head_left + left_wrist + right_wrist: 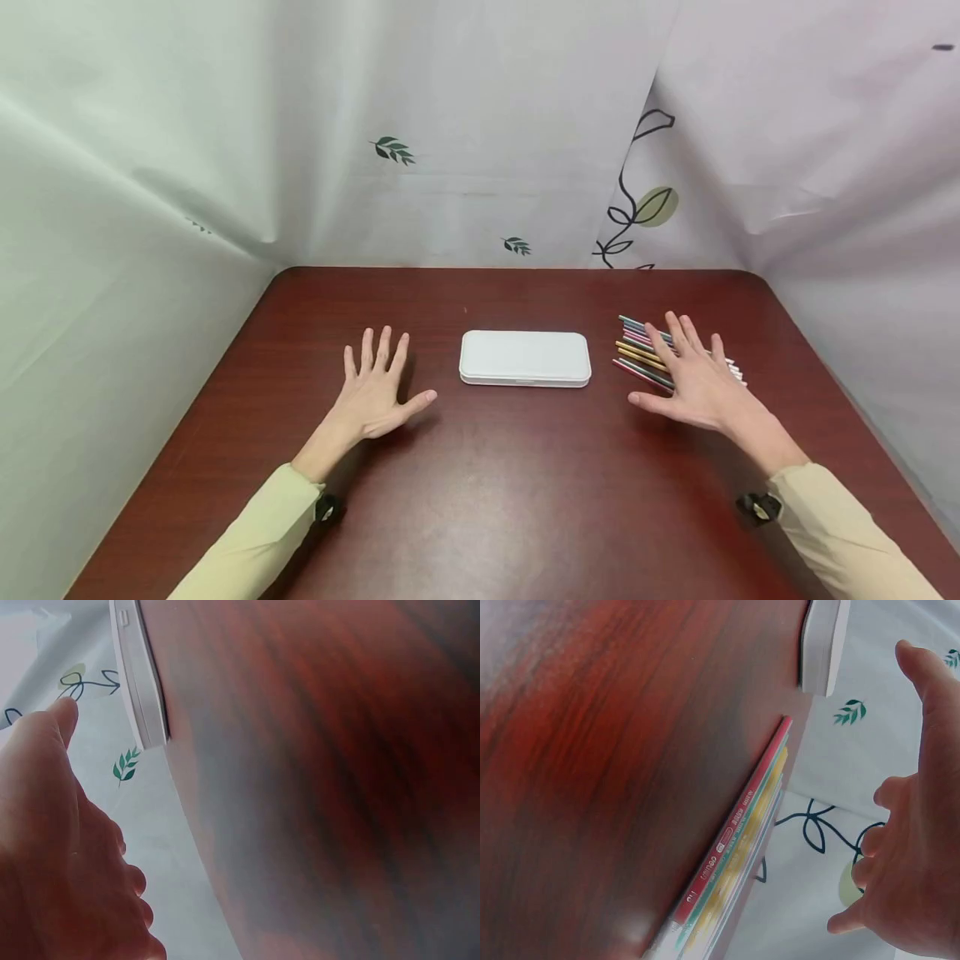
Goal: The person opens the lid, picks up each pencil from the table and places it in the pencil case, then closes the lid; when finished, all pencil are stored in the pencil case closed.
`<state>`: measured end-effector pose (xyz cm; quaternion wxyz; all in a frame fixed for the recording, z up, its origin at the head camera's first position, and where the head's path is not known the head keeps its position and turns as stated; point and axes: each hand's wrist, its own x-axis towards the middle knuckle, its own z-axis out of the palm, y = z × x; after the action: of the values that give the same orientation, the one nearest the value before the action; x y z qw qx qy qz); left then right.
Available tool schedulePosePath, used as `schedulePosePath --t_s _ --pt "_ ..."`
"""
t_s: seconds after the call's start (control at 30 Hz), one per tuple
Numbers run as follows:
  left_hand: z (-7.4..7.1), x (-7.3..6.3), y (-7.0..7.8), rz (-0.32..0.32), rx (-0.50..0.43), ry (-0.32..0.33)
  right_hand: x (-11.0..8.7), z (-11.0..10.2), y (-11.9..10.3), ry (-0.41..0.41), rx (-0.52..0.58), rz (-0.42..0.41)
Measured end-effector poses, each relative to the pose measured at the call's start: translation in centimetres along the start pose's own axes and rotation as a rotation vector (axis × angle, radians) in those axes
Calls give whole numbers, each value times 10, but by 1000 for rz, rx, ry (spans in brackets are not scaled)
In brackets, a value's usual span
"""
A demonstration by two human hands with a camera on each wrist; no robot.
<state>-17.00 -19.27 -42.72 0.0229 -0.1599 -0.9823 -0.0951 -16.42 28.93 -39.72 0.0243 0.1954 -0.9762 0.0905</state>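
While both hands are over the table, neither grips anything: the left hand has its fingers apart and its thumb pointing towards the case, and the right hand has its fingers apart too, above the pencils. The case lies flat near the middle of the table, between the hands and touching neither, its lid down; what it holds cannot be told. The pencils lie to its right in a loose, slanting bunch, apart from it and partly hidden by the right hand in the head view. If that hand dropped flat or swept sideways, the pencils would probably roll and scatter, since they seem round and nothing visible binds them. A pinch at one end of the bunch might catch only a few and skew the others. The case looks smooth, so a one-sided push at its lid could slide or turn it rather than lift the lid.
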Motion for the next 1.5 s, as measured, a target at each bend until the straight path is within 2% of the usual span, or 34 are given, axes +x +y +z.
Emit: schedulePosePath --t_s 0.1,0.17,0.33,0.4,0.53,0.63,0.7,0.77,0.87,1.07,1.5 --pt "-2 0 2 7 -7 -2 -1 -1 -1 23 10 -17" --pt "-3 0 4 19 -23 2 0 2 -2 98 9 -80" --pt "-1 10 10 43 -129 85 16 20 -19 427 3 -383" --pt "2 20 14 52 -191 78 26 29 -33 498 5 -486" --pt "11 45 24 99 -304 4 50 44 -64 484 -5 -577" --pt "21 62 31 138 -360 -26 67 55 -82 435 -32 -588" --pt "27 67 36 145 -395 -44 73 61 -90 403 -48 -596" --pt "33 70 39 146 -405 -66 76 66 -96 378 -76 -612" --pt "36 72 42 145 -444 -59 79 67 -103 362 -105 -622" --pt "38 77 38 131 -482 13 85 64 -109 406 -150 -622" --pt "42 76 36 138 -501 34 89 68 -108 443 -277 -692"
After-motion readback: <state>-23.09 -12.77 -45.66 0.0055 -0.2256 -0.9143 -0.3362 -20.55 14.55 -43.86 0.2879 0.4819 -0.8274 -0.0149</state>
